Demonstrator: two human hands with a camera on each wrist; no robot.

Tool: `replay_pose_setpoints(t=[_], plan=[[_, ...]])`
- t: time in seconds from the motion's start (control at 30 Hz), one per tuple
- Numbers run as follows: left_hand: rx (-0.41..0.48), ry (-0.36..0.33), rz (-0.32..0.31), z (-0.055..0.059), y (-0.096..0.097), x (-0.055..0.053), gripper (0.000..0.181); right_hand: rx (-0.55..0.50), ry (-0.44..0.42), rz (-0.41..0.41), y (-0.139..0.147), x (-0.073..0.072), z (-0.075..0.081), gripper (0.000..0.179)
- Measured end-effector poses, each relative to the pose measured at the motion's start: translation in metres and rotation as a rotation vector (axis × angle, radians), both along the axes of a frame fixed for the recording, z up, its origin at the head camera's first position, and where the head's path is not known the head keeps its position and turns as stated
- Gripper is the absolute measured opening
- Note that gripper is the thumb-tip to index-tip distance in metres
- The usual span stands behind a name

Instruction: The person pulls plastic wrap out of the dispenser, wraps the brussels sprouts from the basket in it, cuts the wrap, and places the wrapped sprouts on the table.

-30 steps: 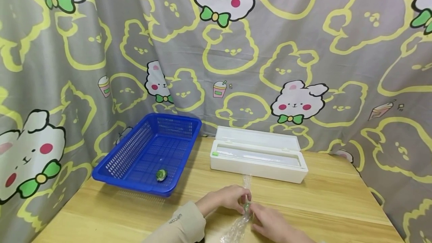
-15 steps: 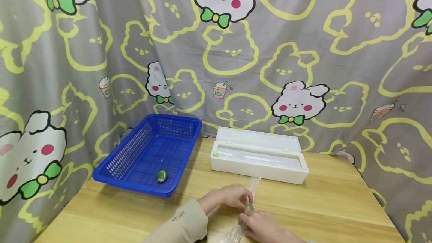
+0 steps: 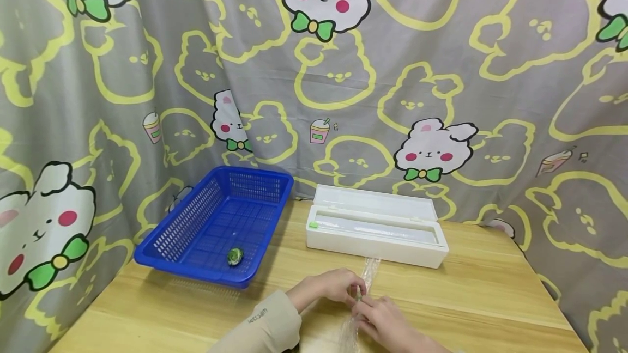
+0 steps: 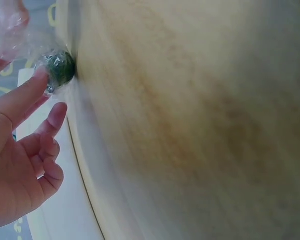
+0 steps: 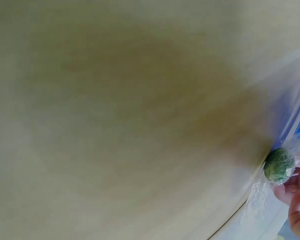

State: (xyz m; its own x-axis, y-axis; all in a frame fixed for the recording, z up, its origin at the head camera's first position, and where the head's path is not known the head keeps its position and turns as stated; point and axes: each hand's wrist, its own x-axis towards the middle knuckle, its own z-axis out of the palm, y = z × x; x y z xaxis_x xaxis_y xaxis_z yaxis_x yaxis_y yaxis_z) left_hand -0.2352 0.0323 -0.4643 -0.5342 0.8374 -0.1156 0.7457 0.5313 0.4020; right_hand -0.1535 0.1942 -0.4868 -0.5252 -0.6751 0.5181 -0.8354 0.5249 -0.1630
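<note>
A small round green vegetable [image 4: 60,68] in clear plastic wrap [image 3: 349,334] is between my hands, close over the table. My left hand [image 3: 333,286] pinches the wrapped vegetable between thumb and fingertips, its other fingers curled. From the right, my right hand [image 3: 387,323] meets it, fingertips bent on the wrap right beside the vegetable. In the right wrist view the green vegetable [image 5: 279,166] shows as a ball under the crinkled film. Twisted film runs from it towards the white box and down to the near edge of the head view. In that view, fingers mostly hide the vegetable.
At the left stands a blue plastic basket [image 3: 267,233] with another small green vegetable [image 3: 235,256] in it. Behind my hands lies a long white wrap dispenser box [image 3: 378,249], its lid up, with a green slider [image 3: 313,225]. A patterned curtain [image 3: 343,86] closes off the table's back.
My right hand has come in leftwards to the vegetable. The film's far end has shifted right, and the vegetable is more covered by fingers. My left hand stays about where it was.
</note>
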Motion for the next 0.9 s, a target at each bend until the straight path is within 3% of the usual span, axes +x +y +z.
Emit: replay_pose_setpoints(t=[0.1, 0.2, 0.33, 0.47, 0.6, 0.73, 0.9], plan=[[0.01, -0.006, 0.004, -0.001, -0.001, -0.001, 0.022, -0.074, -0.015, -0.054, 0.0, 0.0, -0.001, 0.016], [0.02, 0.001, -0.002, -0.003, -0.002, -0.001, 0.021, -0.135, -0.039, -0.158, -0.001, 0.001, -0.001, 0.018], [0.041, 0.009, -0.003, -0.005, -0.003, -0.002, 0.023, -0.203, -0.144, -0.285, -0.002, 0.0, 0.001, 0.018], [0.074, -0.031, 0.004, -0.006, -0.004, -0.002, 0.023, -0.28, -0.366, -0.308, 0.0, -0.002, 0.004, 0.014], [0.101, -0.133, 0.046, -0.005, -0.006, -0.001, 0.024, -0.329, -0.554, -0.326, 0.002, -0.005, 0.006, 0.011], [0.116, -0.211, 0.078, -0.003, -0.009, 0.0, 0.028, -0.37, -0.616, -0.313, 0.003, -0.007, 0.005, 0.01], [0.133, -0.198, 0.084, -0.001, -0.009, 0.003, 0.026, -0.405, -0.642, -0.353, 0.003, -0.01, 0.004, 0.009]])
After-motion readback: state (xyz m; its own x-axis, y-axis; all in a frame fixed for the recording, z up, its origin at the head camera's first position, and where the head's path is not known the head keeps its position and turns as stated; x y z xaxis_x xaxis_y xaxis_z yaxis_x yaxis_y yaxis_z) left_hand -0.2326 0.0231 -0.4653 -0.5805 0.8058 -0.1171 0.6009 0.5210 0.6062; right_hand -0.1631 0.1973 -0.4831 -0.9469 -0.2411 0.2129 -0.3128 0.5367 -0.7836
